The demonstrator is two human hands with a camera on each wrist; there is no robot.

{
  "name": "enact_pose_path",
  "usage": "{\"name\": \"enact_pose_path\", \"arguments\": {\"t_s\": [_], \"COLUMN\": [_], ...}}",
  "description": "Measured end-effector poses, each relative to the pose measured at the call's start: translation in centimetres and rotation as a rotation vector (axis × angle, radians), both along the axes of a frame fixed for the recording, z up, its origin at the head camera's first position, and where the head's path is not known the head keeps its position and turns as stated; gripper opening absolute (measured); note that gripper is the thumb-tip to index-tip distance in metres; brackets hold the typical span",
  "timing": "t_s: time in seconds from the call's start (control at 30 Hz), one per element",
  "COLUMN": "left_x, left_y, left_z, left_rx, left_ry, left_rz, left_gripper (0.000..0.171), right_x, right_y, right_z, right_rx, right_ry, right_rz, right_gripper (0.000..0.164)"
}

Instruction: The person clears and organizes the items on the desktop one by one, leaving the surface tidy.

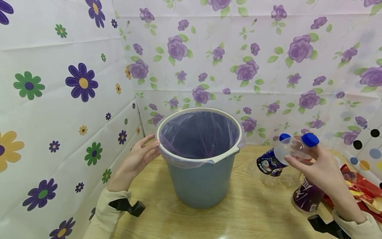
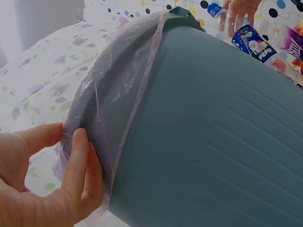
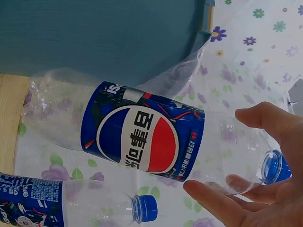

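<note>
My left hand (image 1: 138,161) grips the rim of a blue-grey trash bin (image 1: 201,186), fingertips on the thin see-through bag (image 2: 120,90) folded over its edge. Inside, the bag lines the bin. To the right of the bin, my right hand (image 1: 319,167) holds an uncapped-looking-clear plastic Pepsi bottle (image 3: 144,135) near its neck, its blue cap on. This bottle is tilted, with its base toward the bin. A second clear Pepsi bottle (image 3: 94,201), also blue-capped, stands behind it.
A container with a dark purple label (image 1: 307,196) stands below my right hand. Red crumpled packaging (image 1: 362,189) lies at the far right of the wooden table (image 1: 250,215). Flower-patterned sheets (image 1: 226,43) enclose the back and left.
</note>
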State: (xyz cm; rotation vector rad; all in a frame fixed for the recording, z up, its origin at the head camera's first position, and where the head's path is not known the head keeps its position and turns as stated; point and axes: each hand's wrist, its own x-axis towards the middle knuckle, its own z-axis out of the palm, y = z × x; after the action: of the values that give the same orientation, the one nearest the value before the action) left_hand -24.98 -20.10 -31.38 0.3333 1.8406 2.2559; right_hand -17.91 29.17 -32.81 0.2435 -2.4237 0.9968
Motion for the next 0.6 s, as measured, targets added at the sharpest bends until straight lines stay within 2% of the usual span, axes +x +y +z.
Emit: {"name": "enact_pose_path", "arguments": {"t_s": [0.23, 0.47, 0.6], "left_x": [-0.19, -0.25, -0.25], "left_y": [-0.03, -0.19, -0.16], "left_z": [-0.18, -0.31, -0.31], "left_rx": [0.0, 0.007, 0.006], "left_ry": [0.005, 0.048, 0.035], "left_rz": [-0.007, -0.039, -0.025], "left_gripper": [0.072, 0.085, 0.083], "right_x": [0.02, 0.15, 0.3], "right_y": [-0.11, -0.19, -0.26], "right_z": [0.16, 0.55, 0.85], "right_rx": [-0.065, -0.115, -0.135], "right_ry": [0.035, 0.052, 0.046], "right_rz": [0.015, 0.037, 0.027], "right_gripper": [0.067, 0.068, 0.069]}}
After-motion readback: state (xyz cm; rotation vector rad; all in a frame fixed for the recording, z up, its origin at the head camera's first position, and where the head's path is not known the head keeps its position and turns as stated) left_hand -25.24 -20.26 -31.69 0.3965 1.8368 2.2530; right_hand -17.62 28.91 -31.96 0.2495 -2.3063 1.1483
